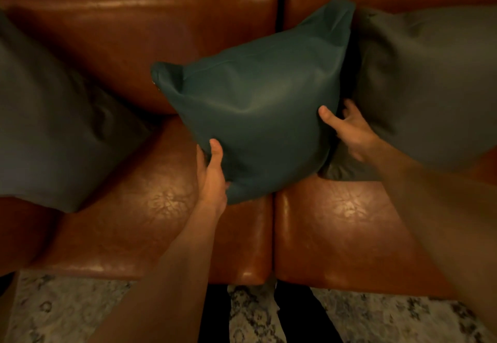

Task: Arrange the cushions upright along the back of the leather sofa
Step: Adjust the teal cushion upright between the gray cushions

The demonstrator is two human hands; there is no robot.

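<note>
No readable text anywhere — no labels, brands or numbers.

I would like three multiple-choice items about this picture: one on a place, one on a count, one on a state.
1. Where is the teal cushion?
A. On the rug
B. Over the gap between the two seats
C. On the sofa's top edge

2. How many cushions show?
A. Three
B. Two
C. Five

3. How is the teal cushion held?
A. By one hand only
B. By no hand
C. By both hands at its lower edges

Answers:
1 B: its lower corner sits where the sofa seats meet.
2 A: a grey cushion on the left, the teal one, another grey cushion on the right.
3 C: the left hand and the right hand both grip it.
</note>
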